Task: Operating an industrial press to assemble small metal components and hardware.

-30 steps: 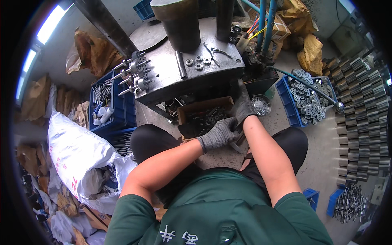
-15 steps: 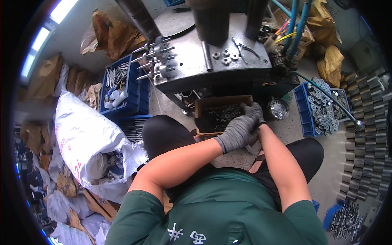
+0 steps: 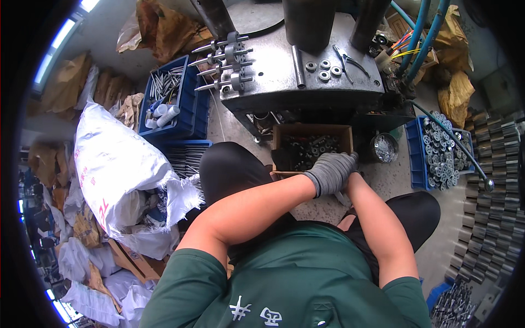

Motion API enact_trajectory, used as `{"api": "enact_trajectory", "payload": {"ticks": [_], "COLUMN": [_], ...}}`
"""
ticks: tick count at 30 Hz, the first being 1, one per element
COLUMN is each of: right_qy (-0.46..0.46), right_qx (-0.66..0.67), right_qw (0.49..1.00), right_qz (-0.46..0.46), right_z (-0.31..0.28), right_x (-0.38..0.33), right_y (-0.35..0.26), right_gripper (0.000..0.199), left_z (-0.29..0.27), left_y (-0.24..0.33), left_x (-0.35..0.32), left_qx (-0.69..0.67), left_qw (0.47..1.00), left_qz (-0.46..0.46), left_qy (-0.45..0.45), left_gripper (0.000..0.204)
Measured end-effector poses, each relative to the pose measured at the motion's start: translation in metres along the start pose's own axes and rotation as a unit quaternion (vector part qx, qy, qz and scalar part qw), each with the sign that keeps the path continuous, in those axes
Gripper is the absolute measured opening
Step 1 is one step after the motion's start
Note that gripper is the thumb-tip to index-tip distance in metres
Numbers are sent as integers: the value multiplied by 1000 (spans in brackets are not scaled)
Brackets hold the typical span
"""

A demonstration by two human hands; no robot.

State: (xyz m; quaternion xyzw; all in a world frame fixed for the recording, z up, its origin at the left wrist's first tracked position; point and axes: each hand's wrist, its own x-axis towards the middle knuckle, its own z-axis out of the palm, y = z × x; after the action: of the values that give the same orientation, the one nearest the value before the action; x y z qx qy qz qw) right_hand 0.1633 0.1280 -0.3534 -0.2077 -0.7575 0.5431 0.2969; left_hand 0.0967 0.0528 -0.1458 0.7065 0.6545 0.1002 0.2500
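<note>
Above the floor (image 3: 383, 183), gloved hands (image 3: 333, 174) touch, the left partly curled.

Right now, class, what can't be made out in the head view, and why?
Head view:
Right hand: mostly hidden behind the left hand; anything held can't be told.
Cardboard box: floor covered by metal parts.
Thick column: top cut off by the upper edge.
Shiny bits right of the box: too small to identify.

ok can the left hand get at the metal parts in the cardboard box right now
Probably yes: the left hand is by the near right corner of the cardboard box, whose open top leaves many metal parts exposed.
</note>
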Motion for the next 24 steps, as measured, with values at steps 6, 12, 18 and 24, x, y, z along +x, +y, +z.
{"api": "enact_trajectory", "payload": {"ticks": [6,12,18,24], "right_qy": [-3,-244,-377,-258], "right_qx": [47,-521,-482,-349], "right_qw": [987,817,790,885], "right_qz": [-154,26,36,169], "right_z": [-9,-49,-69,-78], "right_x": [-6,29,29,23], "right_y": [14,-120,-83,-168], "right_gripper": [55,57,48,54], "left_z": [31,30,-20,-30], "left_y": [41,3,-8,-35], "left_x": [41,15,-1,-6], "left_qx": [70,-20,-109,76], "left_qw": [916,976,981,995], "left_qz": [-385,-148,0,-56], "left_qy": [84,156,161,38], "left_gripper": [68,43,36,44]}}
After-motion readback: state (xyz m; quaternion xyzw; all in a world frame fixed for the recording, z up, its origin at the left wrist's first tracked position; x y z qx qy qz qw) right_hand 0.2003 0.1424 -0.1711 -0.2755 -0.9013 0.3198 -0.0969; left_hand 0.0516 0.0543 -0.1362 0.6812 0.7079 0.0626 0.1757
